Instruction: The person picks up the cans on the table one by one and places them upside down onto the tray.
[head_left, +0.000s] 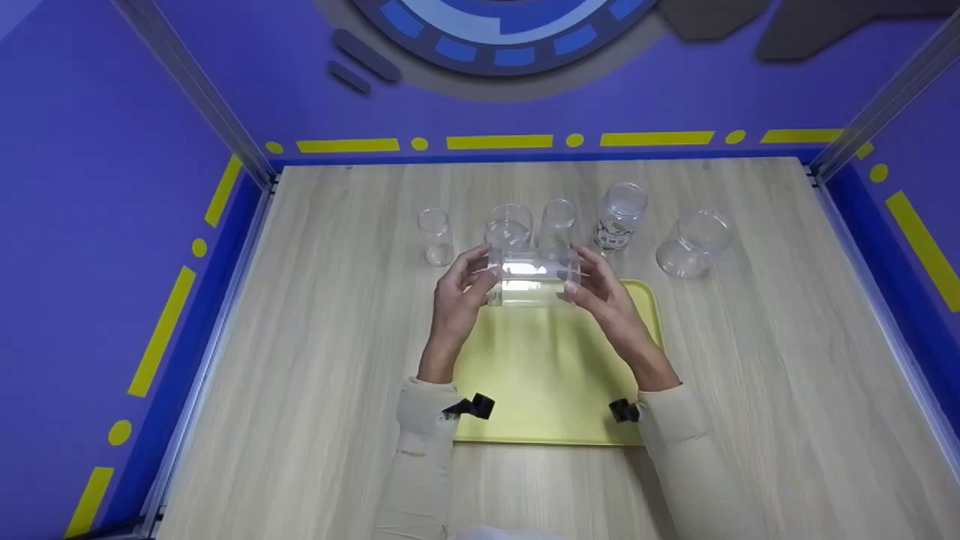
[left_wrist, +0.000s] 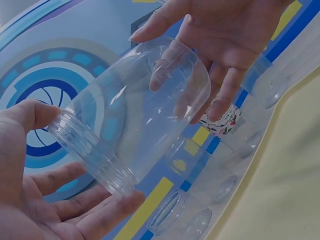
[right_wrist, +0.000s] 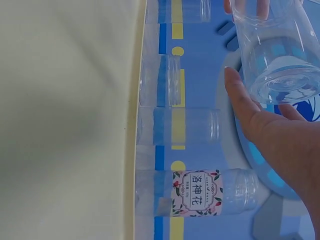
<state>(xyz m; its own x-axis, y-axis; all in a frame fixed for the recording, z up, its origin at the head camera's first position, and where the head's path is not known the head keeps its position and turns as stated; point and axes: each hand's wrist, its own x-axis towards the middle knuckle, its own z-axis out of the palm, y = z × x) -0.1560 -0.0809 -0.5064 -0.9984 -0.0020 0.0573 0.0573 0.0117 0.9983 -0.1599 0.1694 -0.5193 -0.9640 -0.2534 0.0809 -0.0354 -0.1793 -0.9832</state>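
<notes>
A clear, lidless jar [head_left: 534,277] lies sideways in the air between both hands, above the far part of a yellow tray [head_left: 547,382]. My left hand [head_left: 456,300] holds its threaded mouth end, thumb on the near side and fingers round the other. At the base end, my right hand [head_left: 611,307] has its thumb in front and its fingers behind. The left wrist view shows the transparent jar body [left_wrist: 135,110] with the right fingers partly seen through it. In the right wrist view the jar's round base [right_wrist: 285,85] faces the right palm.
Several clear containers stand behind the tray: a slim one [head_left: 435,236] at left, a wide short one [head_left: 509,225], a narrow one [head_left: 558,221], a jar with a floral label [head_left: 615,234] and a wide one [head_left: 682,259] at right. Blue panels [head_left: 90,225] border the wooden table [head_left: 322,360].
</notes>
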